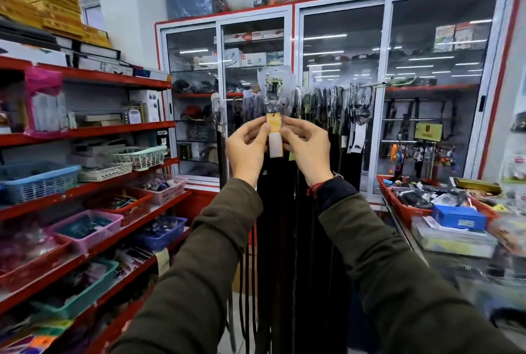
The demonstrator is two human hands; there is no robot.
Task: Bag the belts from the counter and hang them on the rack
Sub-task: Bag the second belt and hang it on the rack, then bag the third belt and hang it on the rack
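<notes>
A dark belt in a clear plastic bag (274, 89) hangs upright in front of me, its buckle near the bag's top. A yellow and white tag (275, 137) hangs from it. My left hand (247, 148) and my right hand (307, 148) pinch the bagged belt at the tag from either side. Just behind stands the rack (375, 84), with several bagged dark belts (336, 114) hanging from its bar. The lower part of the held belt merges with the dark belts behind it.
Red shelves (85, 131) with plastic baskets run along the left. On the right is a counter (404, 228) with red trays, a blue box (458, 217) and loose goods. Glass cabinets (341, 83) fill the back wall.
</notes>
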